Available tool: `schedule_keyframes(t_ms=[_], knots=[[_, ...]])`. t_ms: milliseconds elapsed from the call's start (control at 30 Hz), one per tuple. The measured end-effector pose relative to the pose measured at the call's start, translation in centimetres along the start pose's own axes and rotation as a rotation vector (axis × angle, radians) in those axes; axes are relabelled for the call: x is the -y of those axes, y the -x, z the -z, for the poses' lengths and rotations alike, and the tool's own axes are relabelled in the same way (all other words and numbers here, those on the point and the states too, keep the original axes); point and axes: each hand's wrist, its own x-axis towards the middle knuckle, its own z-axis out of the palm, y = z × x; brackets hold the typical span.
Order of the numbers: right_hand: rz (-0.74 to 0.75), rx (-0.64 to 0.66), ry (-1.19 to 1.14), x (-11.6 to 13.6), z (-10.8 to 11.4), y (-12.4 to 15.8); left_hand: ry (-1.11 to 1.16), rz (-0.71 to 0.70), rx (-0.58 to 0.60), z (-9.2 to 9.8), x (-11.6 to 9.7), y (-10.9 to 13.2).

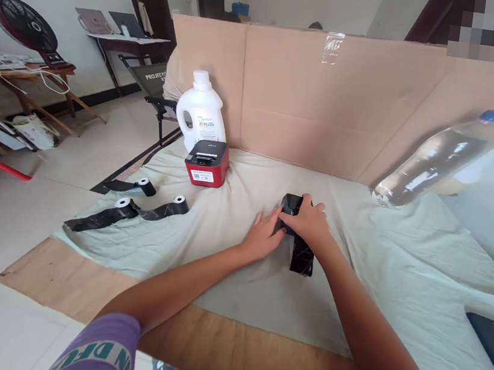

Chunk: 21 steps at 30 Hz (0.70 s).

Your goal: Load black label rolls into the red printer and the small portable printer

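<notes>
A small black box-shaped device (pixel 290 205) rests on the cloth in front of me, and my hands partly cover it. A black shiny strip (pixel 302 258) extends from it toward me. My right hand (pixel 309 220) is closed over the device's top and right side, thumb across its near face. Against its left side is my left hand (pixel 264 236), palm low over the cloth, fingers stretched out and apart, their tips touching the device. Whether the device's cover is raised, I cannot tell.
Several black paper rolls (pixel 124 208) with loose ends lie to the left. Behind them stand a red and black receipt printer (pixel 206 164) and a white detergent jug (pixel 202 112). A large bottle (pixel 435 158) leans on the cardboard at right; a phone (pixel 492 345) lies nearer.
</notes>
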Motion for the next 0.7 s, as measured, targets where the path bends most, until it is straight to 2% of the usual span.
schedule_keyframes(t_ms=[200, 300, 467, 600, 700], knots=[[-0.035, -0.023, 0.051, -0.2, -1.2, 0.4, -0.048, 0.037, 0.044, 0.3, 0.2, -0.4], [0.008, -0.009, 0.054, -0.9, -1.0, 0.9, -0.046, 0.055, 0.054, 0.3, 0.1, -0.2], [0.133, -0.056, -0.032, -4.0, -0.5, 0.2, -0.079, 0.021, 0.035, 0.3, 0.6, -0.4], [0.333, -0.157, -0.267, -7.2, -2.1, -1.1, -0.146, -0.011, 0.065, 0.4, 0.6, -0.4], [0.368, -0.21, -0.373, -8.5, -3.7, -1.5, -0.238, -0.051, 0.084, 0.6, 0.5, -0.4]])
